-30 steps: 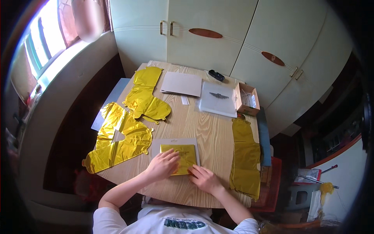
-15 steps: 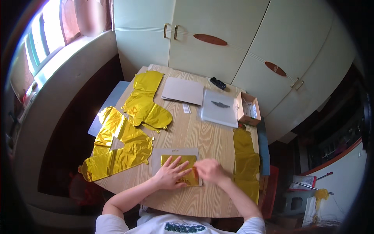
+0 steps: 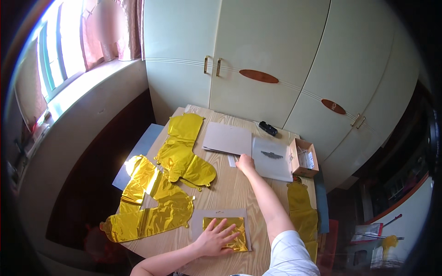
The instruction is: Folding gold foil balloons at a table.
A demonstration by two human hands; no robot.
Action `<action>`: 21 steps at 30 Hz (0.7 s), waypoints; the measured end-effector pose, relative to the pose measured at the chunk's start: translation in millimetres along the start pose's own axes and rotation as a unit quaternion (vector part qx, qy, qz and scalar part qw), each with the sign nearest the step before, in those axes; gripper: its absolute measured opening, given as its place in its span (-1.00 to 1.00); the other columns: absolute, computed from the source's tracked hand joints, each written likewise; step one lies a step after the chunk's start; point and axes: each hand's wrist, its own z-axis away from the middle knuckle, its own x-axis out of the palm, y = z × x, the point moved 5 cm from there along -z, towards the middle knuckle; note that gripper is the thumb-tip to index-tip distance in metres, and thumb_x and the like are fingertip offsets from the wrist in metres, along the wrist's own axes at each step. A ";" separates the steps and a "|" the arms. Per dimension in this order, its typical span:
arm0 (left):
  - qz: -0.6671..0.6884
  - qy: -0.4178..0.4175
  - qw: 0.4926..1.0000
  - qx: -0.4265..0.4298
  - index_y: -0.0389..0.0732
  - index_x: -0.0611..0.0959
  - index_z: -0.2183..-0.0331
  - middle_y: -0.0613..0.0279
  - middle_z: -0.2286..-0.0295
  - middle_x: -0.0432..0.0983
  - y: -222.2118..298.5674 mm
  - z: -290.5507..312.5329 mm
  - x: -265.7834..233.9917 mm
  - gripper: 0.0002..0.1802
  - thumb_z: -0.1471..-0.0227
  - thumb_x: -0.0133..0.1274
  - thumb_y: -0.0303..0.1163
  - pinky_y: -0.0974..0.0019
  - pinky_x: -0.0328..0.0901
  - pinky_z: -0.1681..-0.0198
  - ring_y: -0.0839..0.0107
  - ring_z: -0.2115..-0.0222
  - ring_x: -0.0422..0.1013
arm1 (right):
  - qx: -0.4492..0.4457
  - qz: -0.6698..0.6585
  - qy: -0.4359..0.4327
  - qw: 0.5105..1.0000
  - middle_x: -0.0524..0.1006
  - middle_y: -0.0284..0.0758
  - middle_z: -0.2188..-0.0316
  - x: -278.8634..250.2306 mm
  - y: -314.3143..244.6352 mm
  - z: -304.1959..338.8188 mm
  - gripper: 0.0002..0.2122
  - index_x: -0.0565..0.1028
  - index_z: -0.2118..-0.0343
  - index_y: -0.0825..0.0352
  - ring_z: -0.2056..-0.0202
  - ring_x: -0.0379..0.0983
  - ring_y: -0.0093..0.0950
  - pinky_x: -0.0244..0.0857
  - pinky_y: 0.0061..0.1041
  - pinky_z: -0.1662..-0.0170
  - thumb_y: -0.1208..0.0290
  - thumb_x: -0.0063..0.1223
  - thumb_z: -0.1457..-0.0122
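My left hand (image 3: 214, 239) lies flat with fingers spread on a folded gold foil balloon (image 3: 237, 228), which rests on a grey backing card (image 3: 197, 223) with a hang hole. My right hand (image 3: 245, 163) reaches far across the table, fingers drawn together beside a few thin white strips (image 3: 231, 160). Those strips lie by the near edge of a stack of grey cards (image 3: 228, 137). Whether a strip is between the fingers is hidden. Right of that hand lies a pile of clear plastic bags (image 3: 276, 168) with a dark printed mark.
Unfolded gold foil balloons lie at the left (image 3: 152, 216) and far left (image 3: 184, 147); another gold balloon (image 3: 301, 207) lies along the right edge. A wooden box (image 3: 304, 158) with small packets stands at the back right. A black object (image 3: 268, 129) sits near the back edge.
My right hand has left the folded balloon and moved forward to the white strips. My left hand stays on the balloon. The whole view has shifted, with the table lower in it.
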 end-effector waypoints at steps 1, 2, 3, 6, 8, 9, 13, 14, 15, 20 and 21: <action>-0.002 -0.005 1.000 -0.005 0.19 0.24 -0.24 0.20 -0.23 0.13 -1.0 2.6 0.6 -0.26 -0.11 -0.21 0.28 -0.29 -0.21 -0.25 -0.07 -0.27 -0.06 | 0.013 -0.004 -0.009 1.000 0.59 -0.07 0.24 -2.3 -7.9 5.1 -0.70 0.59 0.27 0.38 0.15 0.54 -0.16 0.44 -0.29 0.08 0.30 0.22 0.04; -0.001 -0.007 1.000 -0.003 0.19 0.24 -0.24 0.20 -0.23 0.13 0.7 3.0 0.3 -0.25 -0.11 -0.21 0.28 -0.29 -0.21 -0.25 -0.08 -0.27 -0.06 | 0.032 -0.006 -0.015 0.999 0.59 -0.08 0.23 -7.5 -7.8 10.0 -0.68 0.58 0.25 0.38 0.13 0.53 -0.16 0.45 -0.30 0.07 0.29 0.24 0.04; 0.000 -0.004 1.000 -0.004 0.19 0.24 -0.24 0.19 -0.23 0.13 1.0 3.0 0.0 -0.25 -0.11 -0.22 0.28 -0.29 -0.22 -0.25 -0.08 -0.27 -0.06 | 0.025 0.008 -0.019 0.999 0.59 -0.08 0.22 -8.6 -7.0 10.4 -0.68 0.59 0.24 0.38 0.13 0.53 -0.17 0.45 -0.31 0.07 0.30 0.24 0.04; 0.003 0.001 1.000 0.001 0.18 0.23 -0.25 0.18 -0.24 0.11 1.8 0.2 -1.4 -0.23 -0.10 -0.23 0.30 -0.29 -0.22 -0.26 -0.08 -0.27 -0.07 | 0.017 0.042 -0.032 0.998 0.58 -0.08 0.18 -14.3 2.4 22.1 -0.64 0.59 0.22 0.37 0.11 0.52 -0.18 0.44 -0.30 0.06 0.27 0.25 0.07; 0.004 0.004 1.000 0.007 0.16 0.21 -0.26 0.16 -0.25 0.09 3.5 -4.1 -5.0 -0.20 -0.08 -0.23 0.33 -0.29 -0.20 -0.26 -0.08 -0.27 -0.06 | 0.024 0.058 -0.045 0.997 0.57 -0.08 0.14 -21.0 15.5 36.7 -0.58 0.58 0.19 0.38 0.10 0.52 -0.17 0.44 -0.27 0.05 0.22 0.27 0.10; 0.008 0.001 1.000 0.009 0.14 0.19 -0.26 0.14 -0.25 0.07 3.2 -2.1 -5.1 -0.14 -0.05 -0.23 0.37 -0.30 -0.22 -0.26 -0.09 -0.28 -0.08 | 0.001 0.065 -0.034 0.997 0.59 -0.08 0.23 -25.0 14.6 54.7 -0.64 0.60 0.28 0.35 0.19 0.55 -0.20 0.44 -0.27 0.11 0.22 0.26 0.12; 0.002 -0.030 1.000 0.008 0.09 0.20 -0.26 0.14 -0.25 0.07 3.9 -1.0 -10.4 -0.09 -0.01 -0.20 0.39 -0.30 -0.24 -0.26 -0.10 -0.28 -0.11 | -0.086 -0.053 -0.003 0.995 0.60 -0.15 0.46 -35.9 46.4 147.0 -0.78 0.55 0.45 0.33 0.42 0.56 -0.26 0.42 -0.33 0.29 0.31 0.20 0.15; 0.007 -0.025 1.000 0.007 0.08 0.21 -0.26 0.13 -0.25 0.07 3.6 0.2 -11.8 -0.09 0.00 -0.18 0.39 -0.31 -0.24 -0.26 -0.09 -0.29 -0.11 | -0.090 -0.104 -0.018 0.990 0.60 -0.17 0.47 -44.3 53.7 182.8 -0.81 0.53 0.44 0.32 0.41 0.57 -0.26 0.43 -0.34 0.29 0.34 0.19 0.11; 0.011 -0.020 1.000 0.003 0.06 0.23 -0.25 0.13 -0.25 0.07 3.5 2.7 -12.4 -0.09 0.00 -0.16 0.38 -0.31 -0.24 -0.26 -0.07 -0.29 -0.11 | -0.095 -0.157 -0.033 0.983 0.59 -0.19 0.48 -49.9 58.5 218.8 -0.84 0.52 0.42 0.32 0.39 0.58 -0.26 0.44 -0.36 0.28 0.38 0.17 0.06; 0.071 0.019 0.994 0.083 -0.04 0.36 -0.17 0.10 -0.19 0.19 8.7 2.5 -3.7 -0.21 0.04 0.07 0.12 -0.22 -0.15 -0.27 0.04 -0.26 0.03 | -0.093 -0.251 0.011 0.963 0.56 -0.27 0.54 -67.9 86.2 389.0 -0.91 0.53 0.34 0.25 0.51 0.54 -0.42 0.40 -0.46 0.42 0.51 0.08 -0.07; 0.072 0.018 0.993 0.088 -0.05 0.38 -0.16 0.10 -0.18 0.20 10.4 3.4 -1.0 -0.23 0.04 0.07 0.10 -0.20 -0.13 -0.27 0.05 -0.25 0.04 | -0.094 -0.259 0.029 0.961 0.55 -0.27 0.54 -65.3 90.8 413.5 -0.90 0.55 0.34 0.24 0.53 0.53 -0.40 0.39 -0.45 0.44 0.52 0.09 -0.06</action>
